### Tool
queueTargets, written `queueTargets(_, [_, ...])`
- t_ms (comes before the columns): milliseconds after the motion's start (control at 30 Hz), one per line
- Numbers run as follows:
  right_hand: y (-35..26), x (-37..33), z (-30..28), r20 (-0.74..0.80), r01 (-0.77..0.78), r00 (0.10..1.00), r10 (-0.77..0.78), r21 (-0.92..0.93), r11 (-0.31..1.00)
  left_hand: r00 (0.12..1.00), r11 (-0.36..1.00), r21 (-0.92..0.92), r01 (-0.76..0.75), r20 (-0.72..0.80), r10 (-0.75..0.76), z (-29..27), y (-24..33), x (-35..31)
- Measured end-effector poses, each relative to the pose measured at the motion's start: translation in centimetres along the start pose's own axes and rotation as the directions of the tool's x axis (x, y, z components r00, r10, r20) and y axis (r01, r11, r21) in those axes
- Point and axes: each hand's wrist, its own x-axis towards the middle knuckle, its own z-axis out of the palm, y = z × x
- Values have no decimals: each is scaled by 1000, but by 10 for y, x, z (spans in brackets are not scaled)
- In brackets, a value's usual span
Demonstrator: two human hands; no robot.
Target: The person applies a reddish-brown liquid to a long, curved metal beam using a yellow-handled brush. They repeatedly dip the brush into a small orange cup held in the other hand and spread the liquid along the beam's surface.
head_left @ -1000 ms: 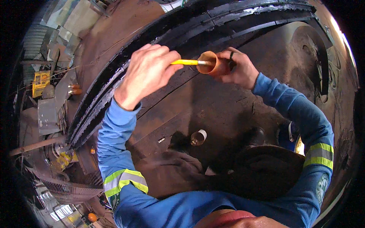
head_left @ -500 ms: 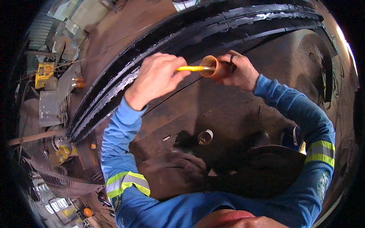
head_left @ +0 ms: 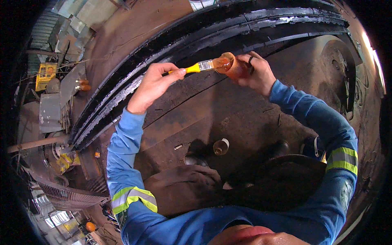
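My left hand [head_left: 157, 81] pinches the yellow handle of a flat paintbrush [head_left: 200, 66]. The brush's metal band shows, and its orange-wet bristles lie at the mouth of a small orange-stained cup [head_left: 234, 70]. With its ringed fingers wrapped round the far side, my right hand [head_left: 258, 73] holds that cup tilted toward the brush. What the cup contains is mostly hidden. Just beyond both hands runs a long, curved black metal piece [head_left: 196, 36] with ridges and whitish shiny streaks.
On the brown ground near my feet stands a clear cup [head_left: 221, 147]. A wooden bar [head_left: 38, 144] meets the curved piece's left end. Metal sheets [head_left: 51, 112] and a yellow case [head_left: 46, 76] lie at far left. A dark blue container [head_left: 312, 147] stands by my right arm.
My left hand has moved left, drawing the brush partly out of the cup, so its metal band and orange bristles now show. The right hand still holds the cup.
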Motion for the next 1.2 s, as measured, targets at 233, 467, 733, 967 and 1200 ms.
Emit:
queueTargets(233, [-10,7,10,-18,-162,987,161,-104,981,967,874,-414,254,108,-229,14,3,-7])
queueTargets(467, [0,8,-4,-45,-103,994,99,-101,990,999,851,-524,24,-11,-35,-13,11,6])
queueTargets(733, [-13,33,-4,-59,-51,997,51,4,999,985,979,-198,-45,-172,10,1,-13,5])
queueTargets(967, [-17,33,-16,-187,-164,960,209,228,960,971,872,-452,-190,-216,100,-24,-20,7])
queueTargets(1200, [-4,31,-14,-180,-220,941,285,314,924,915,496,-769,-403,-353,195,-57,-3,17])
